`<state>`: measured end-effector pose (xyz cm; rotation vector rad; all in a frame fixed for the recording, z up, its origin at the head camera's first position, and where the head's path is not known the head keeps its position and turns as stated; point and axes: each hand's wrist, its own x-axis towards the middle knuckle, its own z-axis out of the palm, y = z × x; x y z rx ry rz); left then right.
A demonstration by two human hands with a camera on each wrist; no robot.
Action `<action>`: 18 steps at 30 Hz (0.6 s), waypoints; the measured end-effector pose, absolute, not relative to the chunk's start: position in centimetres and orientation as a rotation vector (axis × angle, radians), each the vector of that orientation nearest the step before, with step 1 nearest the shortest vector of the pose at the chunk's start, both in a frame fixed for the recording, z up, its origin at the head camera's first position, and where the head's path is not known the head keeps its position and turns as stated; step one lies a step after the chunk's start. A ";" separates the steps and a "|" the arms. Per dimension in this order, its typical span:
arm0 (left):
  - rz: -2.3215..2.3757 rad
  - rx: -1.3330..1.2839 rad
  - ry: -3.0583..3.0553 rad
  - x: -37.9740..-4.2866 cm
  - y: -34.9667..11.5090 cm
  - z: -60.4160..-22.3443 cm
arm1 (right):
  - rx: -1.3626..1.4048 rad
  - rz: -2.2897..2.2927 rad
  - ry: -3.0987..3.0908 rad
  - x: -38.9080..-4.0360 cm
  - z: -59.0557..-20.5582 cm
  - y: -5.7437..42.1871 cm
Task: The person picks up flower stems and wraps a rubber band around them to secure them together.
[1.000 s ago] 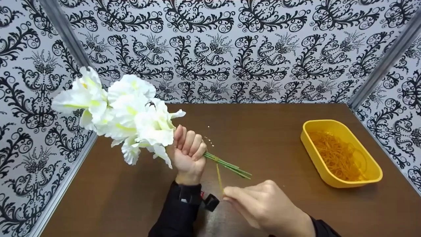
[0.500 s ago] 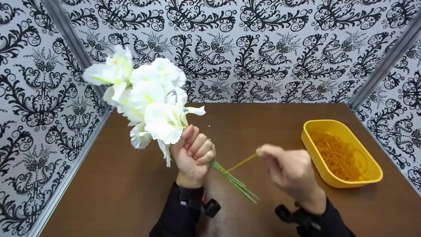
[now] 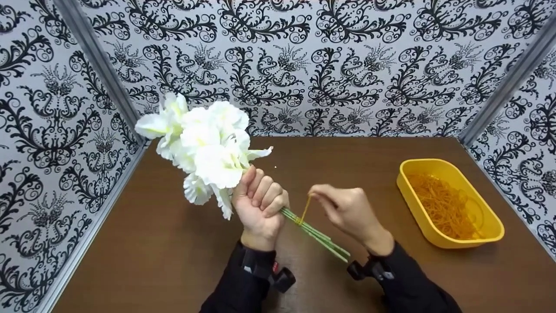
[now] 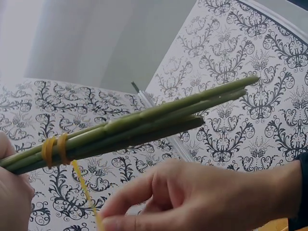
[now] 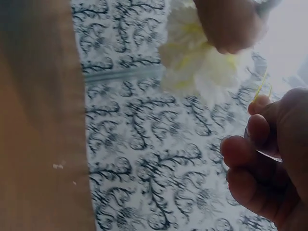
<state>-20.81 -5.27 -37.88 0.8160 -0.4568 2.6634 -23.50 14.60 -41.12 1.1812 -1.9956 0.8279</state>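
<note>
A bunch of white artificial flowers (image 3: 213, 148) leans up to the left above the table. My left hand (image 3: 263, 204) grips its green stems (image 3: 323, 239) just under the blooms, and the cut ends slant down to the right. In the left wrist view, yellow rubber-band loops (image 4: 57, 150) lie around the stems a little below that hand. From them a stretched strand of the rubber band (image 3: 306, 209) runs up to my right hand (image 3: 352, 213), which pinches it between thumb and forefinger. The right wrist view shows the strand's end (image 5: 261, 85) at those fingertips.
A yellow tub (image 3: 488, 217) holding many loose rubber bands (image 3: 443, 208) stands on the right of the brown table (image 3: 173, 269). Patterned panels (image 3: 278, 69) close in the back and both sides. Tiny white specks lie on the table.
My right hand has swung from below the stems up to their right, then inward, still pinching the rubber band. The flowers have moved right and the stems tilt more steeply.
</note>
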 end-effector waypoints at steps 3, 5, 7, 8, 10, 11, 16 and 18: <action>2.710 0.782 -0.486 -21.2 -5.6 -38.2 | 1.234 0.791 -1.984 -23.3 -42.4 13.1; 2.729 0.762 -0.504 -21.4 -5.9 -38.2 | 1.263 0.776 -1.977 -23.0 -43.1 12.1; 2.746 0.744 -0.519 -21.5 -6.2 -38.3 | 1.279 0.779 -1.971 -22.4 -43.6 11.3; 2.754 0.736 -0.527 -21.6 -6.3 -38.3 | 1.290 0.795 -1.970 -22.1 -43.7 10.9; 2.773 0.723 -0.544 -21.7 -6.6 -38.3 | 1.317 0.831 -1.969 -21.5 -43.9 10.2; 2.782 0.717 -0.552 -21.8 -6.8 -38.3 | 1.329 0.848 -1.972 -21.2 -43.9 9.9; 2.824 0.706 -0.585 -22.2 -7.5 -38.5 | 1.369 0.878 -1.973 -19.9 -43.4 9.2; 2.836 0.707 -0.587 -22.3 -7.7 -38.6 | 1.370 0.848 -1.968 -19.5 -43.2 9.1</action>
